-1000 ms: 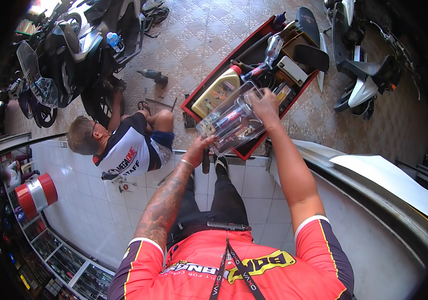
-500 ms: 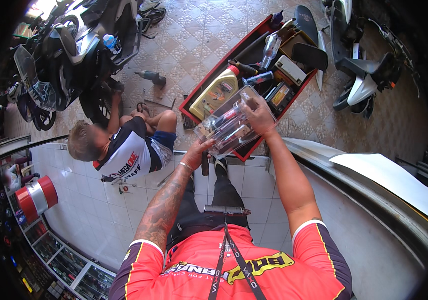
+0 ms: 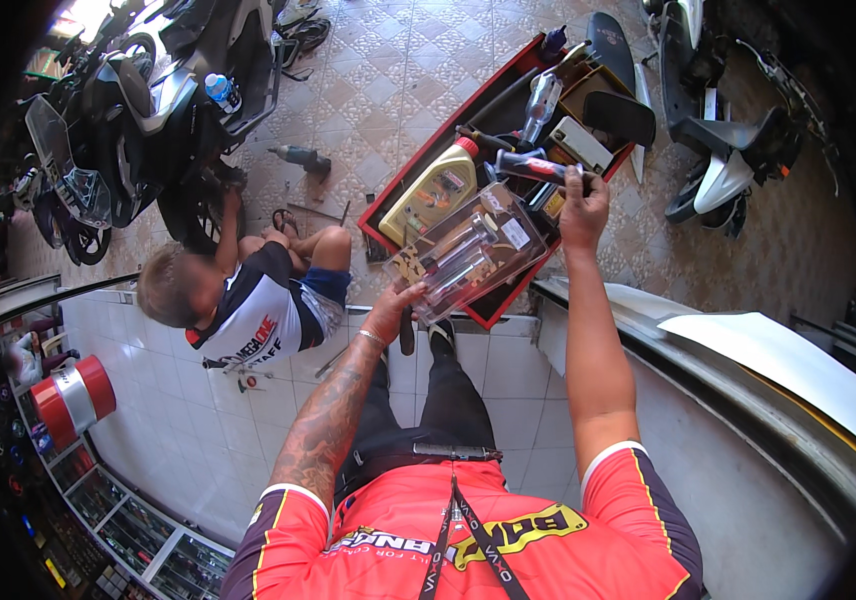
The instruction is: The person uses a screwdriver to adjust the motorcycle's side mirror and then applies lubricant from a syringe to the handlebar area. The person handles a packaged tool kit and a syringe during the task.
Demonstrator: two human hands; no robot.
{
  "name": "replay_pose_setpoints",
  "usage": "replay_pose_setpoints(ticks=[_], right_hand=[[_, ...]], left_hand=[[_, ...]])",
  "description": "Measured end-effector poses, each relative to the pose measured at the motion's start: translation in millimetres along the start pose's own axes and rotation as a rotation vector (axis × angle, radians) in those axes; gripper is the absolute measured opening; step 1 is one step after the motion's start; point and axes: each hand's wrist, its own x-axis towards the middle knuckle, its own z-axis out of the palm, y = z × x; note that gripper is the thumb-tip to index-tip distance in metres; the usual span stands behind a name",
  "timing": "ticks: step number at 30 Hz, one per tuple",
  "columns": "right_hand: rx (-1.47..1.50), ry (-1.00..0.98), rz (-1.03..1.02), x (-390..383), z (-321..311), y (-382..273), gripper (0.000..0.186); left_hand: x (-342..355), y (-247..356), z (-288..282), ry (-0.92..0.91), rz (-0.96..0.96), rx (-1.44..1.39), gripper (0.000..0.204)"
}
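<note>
The right hand [image 3: 584, 213] is closed around one end of a dark handlebar grip [image 3: 540, 167] with a red patch, pinching it between thumb and fingers; the rest of the grip sticks out to the left of the fingertips. The left hand [image 3: 393, 309] has hold of the lower left corner of a clear plastic box [image 3: 478, 246], thumb on top, so the box lies up and to the right of that hand, and below and to the left of the right hand. A long tube shape shows inside it, its details hard to make out. The grip is just past the box's upper edge; whether they touch I cannot tell. Beneath both is a red tray [image 3: 491, 312], holding a gold jug [image 3: 433, 200] with a red cap, a clear bottle [image 3: 542, 105] and a white-topped block [image 3: 584, 142]. Farther left, a power tool [image 3: 300, 158] lies on the patterned floor [image 3: 368, 80], and a co-worker [image 3: 266, 295] in a white and black shirt sits low, one arm reaching to the wheel of a dark motorcycle [image 3: 143, 120].
</note>
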Motion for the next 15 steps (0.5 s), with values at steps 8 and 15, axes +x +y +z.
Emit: replay_pose_setpoints(ticks=[8,15], right_hand=[[0.543,-0.195,0.358,-97,-8,-14,0.029],[0.241,-0.324,0.238,-142,20,39,0.039]], left_hand=[[7,-2,-1,0.022,-0.005,0.024,0.042],[14,-2,-5,0.088,-0.104,0.203,0.043]])
